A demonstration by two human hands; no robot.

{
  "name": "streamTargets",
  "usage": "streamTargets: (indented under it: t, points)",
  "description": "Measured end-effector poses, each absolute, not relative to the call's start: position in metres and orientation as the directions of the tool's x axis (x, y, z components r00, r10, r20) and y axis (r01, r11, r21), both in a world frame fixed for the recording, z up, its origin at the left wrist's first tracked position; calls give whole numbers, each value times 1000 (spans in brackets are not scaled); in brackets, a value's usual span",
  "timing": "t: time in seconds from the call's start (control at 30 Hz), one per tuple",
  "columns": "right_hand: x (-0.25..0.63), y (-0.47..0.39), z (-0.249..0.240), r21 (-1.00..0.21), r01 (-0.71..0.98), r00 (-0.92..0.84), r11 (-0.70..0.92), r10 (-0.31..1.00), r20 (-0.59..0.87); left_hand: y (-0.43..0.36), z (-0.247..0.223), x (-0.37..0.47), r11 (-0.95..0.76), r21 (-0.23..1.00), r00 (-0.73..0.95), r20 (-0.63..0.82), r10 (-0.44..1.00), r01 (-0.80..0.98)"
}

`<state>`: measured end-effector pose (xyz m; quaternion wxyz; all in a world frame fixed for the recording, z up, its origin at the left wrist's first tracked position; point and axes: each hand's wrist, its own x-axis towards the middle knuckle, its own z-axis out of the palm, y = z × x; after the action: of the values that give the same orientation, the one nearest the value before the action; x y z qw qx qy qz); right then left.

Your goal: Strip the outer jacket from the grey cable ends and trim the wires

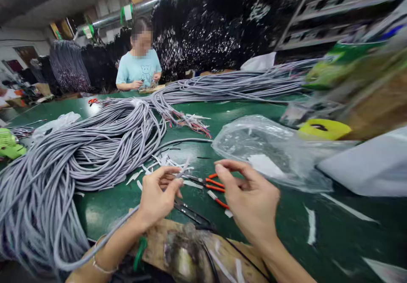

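A green tabletop (pixel 114 209) carries gray cables (pixel 108 147), orange-handled pliers (pixel 214 183) and clear plastic (pixel 263 147).

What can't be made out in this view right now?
- Head view: cable end, partly hidden by the left hand, blurred.
- Head view: pliers' handle ends, behind the right hand.
- Head view: anything in the right hand's fingertips, too small.
- Head view: what the person holds, too small.
- Head view: gray cables, cut off by the left edge.

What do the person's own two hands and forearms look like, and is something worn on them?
The left hand and right hand wear no gloves, and no sleeves show on the forearms. A thin, light-coloured bracelet circles the left wrist; none shows on the right.
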<state>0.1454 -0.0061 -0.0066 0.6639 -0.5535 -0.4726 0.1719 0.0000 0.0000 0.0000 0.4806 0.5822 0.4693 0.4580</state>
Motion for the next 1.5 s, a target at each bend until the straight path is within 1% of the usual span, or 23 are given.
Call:
streamTargets:
  t: [0.03,0.1,0.17,0.2,0.3,0.47,0.63,0.77,0.8,0.87,0.93,0.97,1.07,1.17,1.23,1.3,1.4,1.43,1.5]
  points:
    - [144,-7,-7,-881,307,384,359,801,460,0,0,1,-101,990,146,86,986,101]
    - [141,-8,-8,-857,313,204,409,853,481,0,1,2,-106,990,162,90,983,90]
    - [139,-9,-9,-843,305,88,442,869,487,-1,2,2,-108,991,186,91,978,79]
    - [139,-9,-9,-841,298,69,451,869,490,-1,2,2,-107,991,200,90,976,75]
    - [139,-9,-10,-862,259,105,437,874,474,-2,1,2,-109,992,259,89,962,62]
    - [143,-3,-13,-915,201,181,350,904,386,-2,1,1,-87,996,370,83,925,-6]
    - [145,0,-17,-902,291,119,318,924,364,-2,1,0,-80,997,385,81,919,-20]
    - [146,-6,-11,-862,380,248,337,860,446,-1,0,0,-74,997,338,76,938,-18]
    - [146,-7,-9,-847,388,242,362,847,473,-1,-1,-1,-72,997,332,77,940,-27]
    - [146,-10,-7,-821,376,155,430,844,513,0,-1,-1,-60,996,343,78,936,-62]
    - [144,-10,-6,-810,342,69,476,847,527,1,-1,-1,-23,992,382,69,922,-124]
    - [143,-10,-7,-815,319,55,484,849,526,2,-1,-1,4,987,408,63,911,-160]
    - [142,-9,-8,-876,227,49,426,893,447,5,-3,-1,107,958,506,45,861,-267]
    - [143,-9,-7,-923,122,-101,366,929,355,7,-4,-2,227,920,587,4,810,-319]
    - [143,-9,-5,-915,103,-174,390,913,370,6,-4,-1,286,903,594,-43,803,-321]
    - [142,-9,-4,-889,162,-131,429,902,412,6,-3,-1,298,902,573,-71,817,-312]
    - [140,-10,-5,-849,283,-39,447,889,456,4,-1,-1,263,923,528,-80,846,-282]
    - [139,-10,-7,-846,294,-37,444,890,454,4,0,-1,249,930,509,-81,857,-270]
    - [137,-9,-9,-871,245,-90,426,905,417,3,1,-2,216,941,462,-74,884,-262]
